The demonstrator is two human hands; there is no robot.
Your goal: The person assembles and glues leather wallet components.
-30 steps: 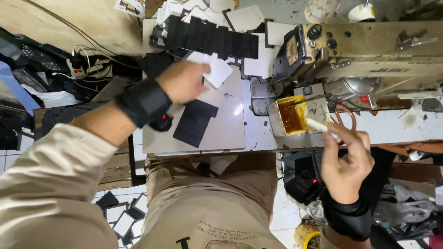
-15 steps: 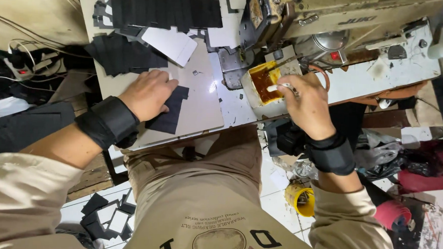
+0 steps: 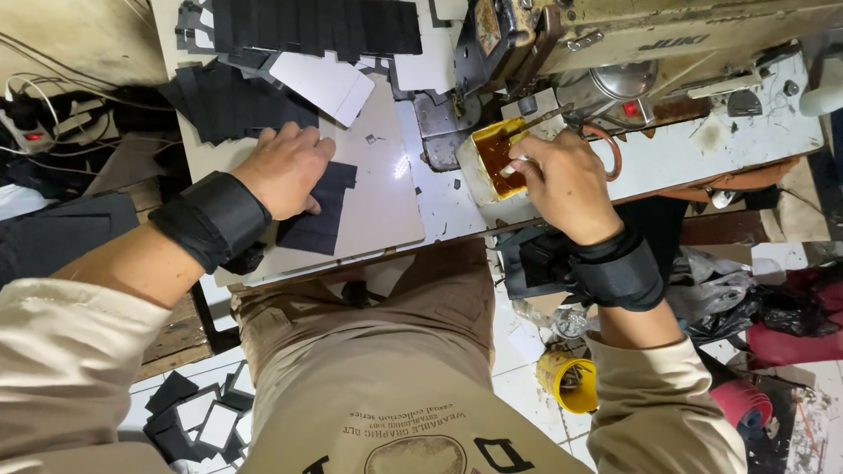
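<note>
My left hand [image 3: 285, 169] lies flat on a black fabric piece [image 3: 326, 216] that rests on a pale work board [image 3: 385, 193]. My right hand [image 3: 558, 181] grips a thin brush [image 3: 540, 119] whose tip dips into a small square container of amber glue [image 3: 493, 155] at the table's edge. Both wrists wear black bands. A row of black fabric pieces [image 3: 308, 14] lies at the back of the table, and a loose heap of them [image 3: 224, 100] sits just beyond my left hand.
A sewing machine [image 3: 639, 38] stands at the back right on a white table [image 3: 729, 137]. White card pieces [image 3: 324, 81] lie near the stacks. On the floor are a yellow pot [image 3: 572, 381], black scraps [image 3: 191, 412] and dark bags [image 3: 778, 309].
My left hand slid from the white pieces at the back down onto the black piece. My right hand brought the brush from beside the container into the glue. The camera view shifted.
</note>
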